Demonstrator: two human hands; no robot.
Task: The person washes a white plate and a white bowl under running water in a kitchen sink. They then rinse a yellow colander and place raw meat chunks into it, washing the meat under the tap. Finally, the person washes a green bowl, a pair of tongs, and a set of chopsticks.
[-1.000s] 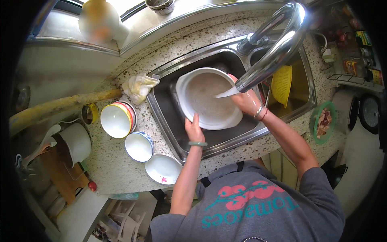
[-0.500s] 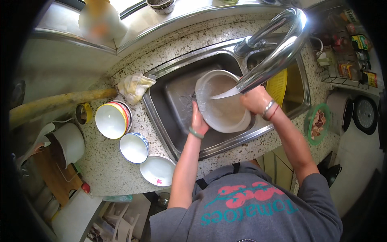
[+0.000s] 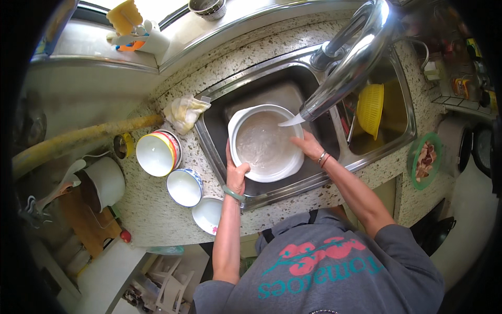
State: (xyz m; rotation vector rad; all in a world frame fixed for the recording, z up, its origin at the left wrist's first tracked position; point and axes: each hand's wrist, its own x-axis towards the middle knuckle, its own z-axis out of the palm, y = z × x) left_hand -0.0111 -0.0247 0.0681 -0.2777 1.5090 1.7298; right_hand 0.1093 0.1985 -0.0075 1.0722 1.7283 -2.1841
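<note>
A white round pot with small side handles is held level over the left sink basin, with cloudy water inside. From the chrome faucet a stream of water runs into it. My left hand grips the pot's left side, thumb on the rim and the other fingers mostly hidden beneath. At the right rim, my right hand holds on with fingertips reaching over the inside edge. A green bangle circles my left wrist; a silver bracelet and a red cord circle the right.
Left of the sink stand stacked bowls, a blue-patterned bowl, a flower-marked bowl and a bagged bundle. In the right basin leans a yellow strainer. A green dish of meat pieces sits on the right counter.
The pot has shifted left and now sits more level. My right hand has come out from behind the spout to the pot's right rim. My left hand has moved left along with the pot.
</note>
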